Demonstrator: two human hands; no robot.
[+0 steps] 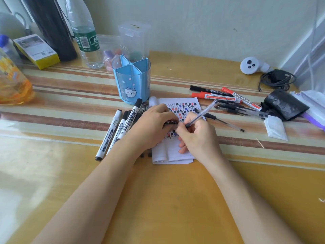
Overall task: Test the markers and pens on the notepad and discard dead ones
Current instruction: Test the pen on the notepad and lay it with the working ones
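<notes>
A small white notepad (173,154) lies at the table's middle, its upper page covered with black, red and blue test marks. My right hand (198,138) grips a clear gel pen (204,112), tip down over the marks. My left hand (151,125) rests on the pad's left side and pinches a short black pen cap (171,123). Several white-barrelled markers (114,132) lie left of the pad. Red and black markers (216,95) and more clear pens (241,110) lie to the right.
A blue divided pen holder (131,81) stands just behind the pad. Bottles (86,37), a yellow box (37,50) and an orange container (12,80) line the back left. A white controller (251,65), coiled charger cable (276,79) and black roll (286,104) sit at right.
</notes>
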